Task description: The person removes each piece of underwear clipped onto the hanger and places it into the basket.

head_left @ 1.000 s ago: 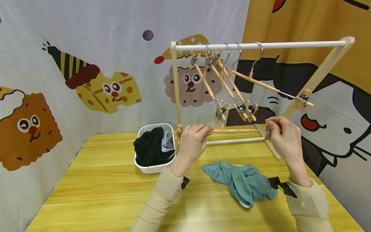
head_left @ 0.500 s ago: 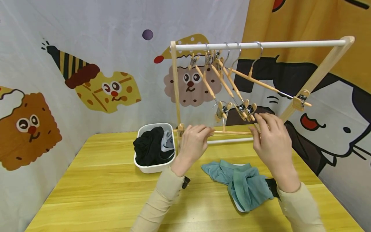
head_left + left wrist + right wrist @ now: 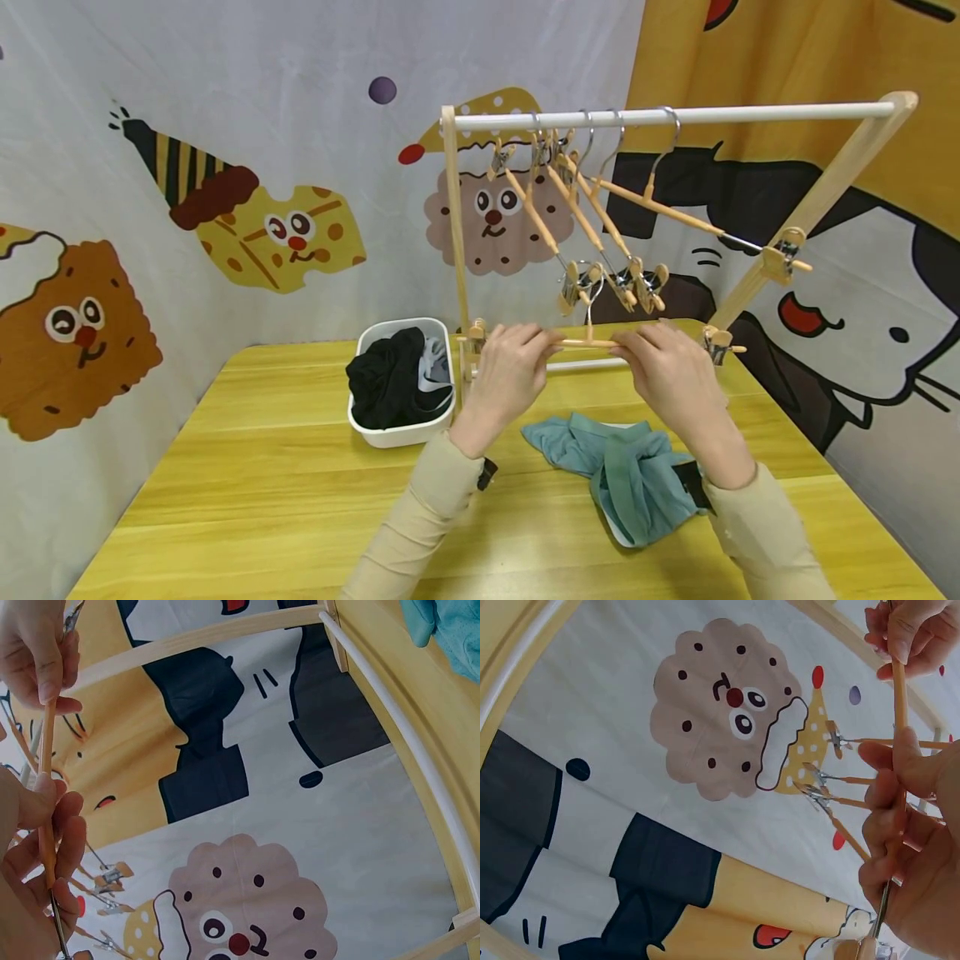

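Both hands hold a clip hanger (image 3: 588, 342) level in front of the drying rack, its metal hook pointing up between them. My left hand (image 3: 506, 375) pinches the orange bar left of the hook, with thumb and fingers around it. On the other side of the hook, my right hand (image 3: 671, 379) grips the bar the same way. A clip (image 3: 717, 344) shows beyond the right hand and another clip (image 3: 477, 333) beyond the left. In the right wrist view the bar (image 3: 900, 697) runs through both hands. A crumpled teal garment (image 3: 637, 483) with a wide waistband lies on the table below.
Several more clip hangers (image 3: 648, 200) hang from the white top rail (image 3: 765, 115) of the wooden-sided rack, just above the hands. A white basket (image 3: 401, 437) with black and grey clothes (image 3: 386, 379) stands at the left on the yellow table (image 3: 285, 483). Printed curtains close in behind.
My right hand has moved left from the hanger's right clip to the bar near the hook, leaving that clip in sight. The hanger has shifted slightly right; my left hand has hardly moved.
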Demonstrator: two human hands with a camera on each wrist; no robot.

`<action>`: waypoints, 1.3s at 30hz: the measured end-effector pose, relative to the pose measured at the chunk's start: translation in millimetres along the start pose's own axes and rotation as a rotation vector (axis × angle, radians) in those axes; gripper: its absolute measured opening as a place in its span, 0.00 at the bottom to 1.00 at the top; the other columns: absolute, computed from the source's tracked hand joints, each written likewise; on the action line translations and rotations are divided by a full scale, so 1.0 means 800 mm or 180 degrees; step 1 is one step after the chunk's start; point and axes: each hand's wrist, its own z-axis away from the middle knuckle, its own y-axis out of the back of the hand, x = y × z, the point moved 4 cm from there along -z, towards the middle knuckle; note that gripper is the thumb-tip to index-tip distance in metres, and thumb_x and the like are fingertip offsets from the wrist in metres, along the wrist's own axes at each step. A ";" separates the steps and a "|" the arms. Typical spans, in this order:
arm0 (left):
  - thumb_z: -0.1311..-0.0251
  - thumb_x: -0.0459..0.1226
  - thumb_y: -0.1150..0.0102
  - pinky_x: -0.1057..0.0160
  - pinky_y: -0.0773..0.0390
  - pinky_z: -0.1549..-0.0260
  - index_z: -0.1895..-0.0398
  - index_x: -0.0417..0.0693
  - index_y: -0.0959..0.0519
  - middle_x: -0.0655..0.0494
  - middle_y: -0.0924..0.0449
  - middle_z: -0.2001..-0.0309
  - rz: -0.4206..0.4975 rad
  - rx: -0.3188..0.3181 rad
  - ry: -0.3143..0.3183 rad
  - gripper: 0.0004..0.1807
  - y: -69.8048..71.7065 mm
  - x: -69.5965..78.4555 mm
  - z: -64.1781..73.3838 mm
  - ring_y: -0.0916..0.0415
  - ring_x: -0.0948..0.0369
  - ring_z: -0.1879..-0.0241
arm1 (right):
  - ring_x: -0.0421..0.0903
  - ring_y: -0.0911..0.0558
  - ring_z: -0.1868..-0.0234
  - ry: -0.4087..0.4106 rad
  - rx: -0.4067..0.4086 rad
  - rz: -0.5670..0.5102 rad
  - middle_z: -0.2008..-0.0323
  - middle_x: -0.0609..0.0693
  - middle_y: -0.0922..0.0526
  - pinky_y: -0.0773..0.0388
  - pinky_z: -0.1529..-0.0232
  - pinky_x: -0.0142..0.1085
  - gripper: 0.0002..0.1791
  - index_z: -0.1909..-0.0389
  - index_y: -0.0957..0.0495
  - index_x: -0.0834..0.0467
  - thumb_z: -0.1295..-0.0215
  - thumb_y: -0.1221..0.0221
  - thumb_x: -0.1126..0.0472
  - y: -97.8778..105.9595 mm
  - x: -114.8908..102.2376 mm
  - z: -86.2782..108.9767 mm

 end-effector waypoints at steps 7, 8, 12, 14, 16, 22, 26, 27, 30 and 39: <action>0.42 0.32 0.39 0.66 0.24 0.54 0.57 0.51 0.18 0.56 0.17 0.57 -0.0158 0.0280 -0.0352 0.11 0.000 0.021 -0.002 0.24 0.58 0.54 | 0.50 0.25 0.79 -0.0082 0.0055 0.0115 0.78 0.55 0.20 0.29 0.79 0.39 0.04 0.73 0.18 0.64 0.46 0.34 0.67 -0.001 0.008 0.002; 0.43 0.31 0.39 0.66 0.24 0.51 0.56 0.51 0.18 0.56 0.18 0.56 -0.0194 0.0345 -0.0467 0.12 -0.001 0.027 -0.002 0.24 0.58 0.53 | 0.51 0.25 0.79 -0.0107 0.0059 0.0131 0.78 0.56 0.20 0.29 0.79 0.39 0.04 0.73 0.18 0.64 0.46 0.34 0.67 -0.001 0.009 0.002; 0.46 0.28 0.42 0.72 0.24 0.52 0.59 0.50 0.18 0.56 0.20 0.58 -0.0134 0.0331 -0.0880 0.13 -0.016 0.054 0.002 0.24 0.62 0.56 | 0.53 0.24 0.80 -0.0187 0.0117 0.0168 0.78 0.57 0.20 0.28 0.79 0.41 0.05 0.73 0.18 0.65 0.47 0.33 0.67 0.001 0.016 0.002; 0.43 0.29 0.42 0.75 0.24 0.56 0.60 0.50 0.17 0.58 0.19 0.60 0.0078 0.0012 -0.0892 0.10 -0.033 0.067 0.009 0.23 0.64 0.59 | 0.53 0.25 0.80 -0.0193 0.0148 0.0176 0.78 0.57 0.20 0.29 0.80 0.41 0.05 0.73 0.18 0.66 0.47 0.33 0.67 0.003 0.018 0.002; 0.39 0.35 0.42 0.77 0.24 0.60 0.57 0.51 0.18 0.60 0.18 0.59 0.0243 -0.0535 -0.0757 0.09 -0.056 0.079 0.018 0.22 0.65 0.59 | 0.53 0.26 0.80 -0.0185 0.0165 0.0173 0.79 0.57 0.20 0.29 0.80 0.41 0.05 0.73 0.18 0.66 0.47 0.33 0.68 0.004 0.020 0.002; 0.41 0.64 0.49 0.62 0.21 0.51 0.33 0.69 0.36 0.60 0.32 0.36 0.0146 -0.2652 -0.0026 0.34 -0.143 0.106 0.060 0.30 0.57 0.38 | 0.54 0.23 0.77 -0.0221 0.0117 0.0110 0.77 0.58 0.19 0.25 0.76 0.44 0.04 0.72 0.18 0.65 0.46 0.34 0.67 0.007 0.022 0.003; 0.54 0.73 0.49 0.44 0.24 0.48 0.30 0.85 0.52 0.62 0.49 0.26 -0.0001 -0.3529 0.0387 0.46 -0.183 0.114 0.087 0.46 0.50 0.28 | 0.55 0.21 0.75 -0.0248 0.0069 0.0113 0.75 0.59 0.18 0.23 0.73 0.46 0.04 0.71 0.18 0.65 0.46 0.34 0.67 0.008 0.022 0.005; 0.56 0.73 0.47 0.42 0.25 0.48 0.30 0.87 0.53 0.63 0.50 0.26 -0.0065 -0.3634 0.0418 0.47 -0.190 0.116 0.092 0.48 0.49 0.27 | 0.55 0.21 0.74 -0.0249 0.0060 0.0114 0.75 0.59 0.18 0.23 0.72 0.46 0.04 0.71 0.18 0.65 0.46 0.34 0.67 0.008 0.022 0.005; 0.60 0.71 0.41 0.40 0.26 0.49 0.32 0.90 0.53 0.65 0.47 0.29 -0.0286 -0.3801 0.0427 0.49 -0.203 0.119 0.100 0.44 0.50 0.30 | 0.55 0.21 0.75 -0.0254 0.0043 0.0115 0.76 0.58 0.19 0.23 0.72 0.46 0.04 0.72 0.18 0.65 0.46 0.34 0.67 0.008 0.023 0.005; 0.47 0.54 0.35 0.68 0.23 0.76 0.37 0.85 0.37 0.65 0.25 0.52 -0.0666 -0.3672 0.0190 0.34 -0.200 0.118 0.097 0.25 0.63 0.60 | 0.55 0.21 0.75 -0.0254 0.0103 0.0094 0.77 0.57 0.20 0.23 0.74 0.46 0.04 0.74 0.19 0.65 0.46 0.34 0.67 0.009 0.023 0.007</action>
